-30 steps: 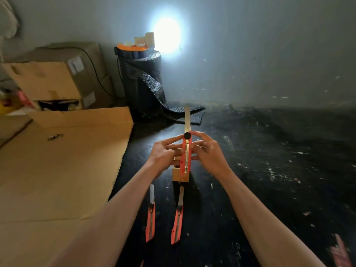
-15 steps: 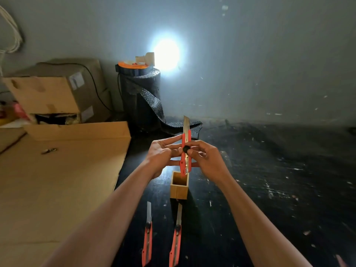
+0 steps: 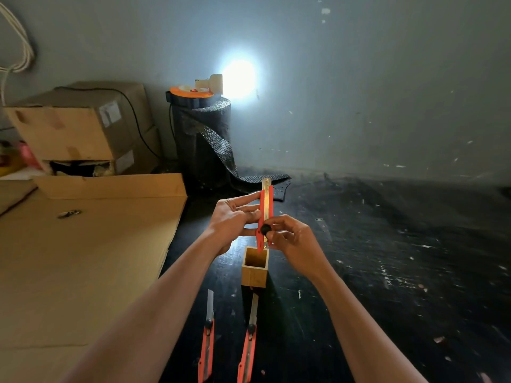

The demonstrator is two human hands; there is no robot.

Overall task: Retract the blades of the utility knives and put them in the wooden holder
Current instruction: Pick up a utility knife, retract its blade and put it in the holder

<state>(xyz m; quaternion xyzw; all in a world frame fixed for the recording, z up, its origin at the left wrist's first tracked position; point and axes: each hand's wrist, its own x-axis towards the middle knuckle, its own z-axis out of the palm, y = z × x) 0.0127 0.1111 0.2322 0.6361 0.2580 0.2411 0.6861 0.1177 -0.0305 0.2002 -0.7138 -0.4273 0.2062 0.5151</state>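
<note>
Head view: a person holds a red knife (image 3: 265,217) upright over a wooden holder (image 3: 255,268) on a dark tabletop (image 3: 387,272).
Step in hand: pulling the blade in, judging by the black slider (image 3: 266,229) sitting low on the body and only a short tip showing at the top.
How to do it well: press the slider right down to the end until no blade shows, keep fingertips off the top end, then lower the knife straight into the holder's opening just below.
Left hand (image 3: 233,221): fingers closed lightly on the knife's left side, steadying it.
Right hand (image 3: 290,239): pinching the slider from the right, holding the lower body.
Knife and holder: bottom end hangs just above the holder's far rim, not yet inside.
Waiting knives: left knife (image 3: 206,338) and right knife (image 3: 249,341) lie near the person, blades out, pointing at the holder.
</note>
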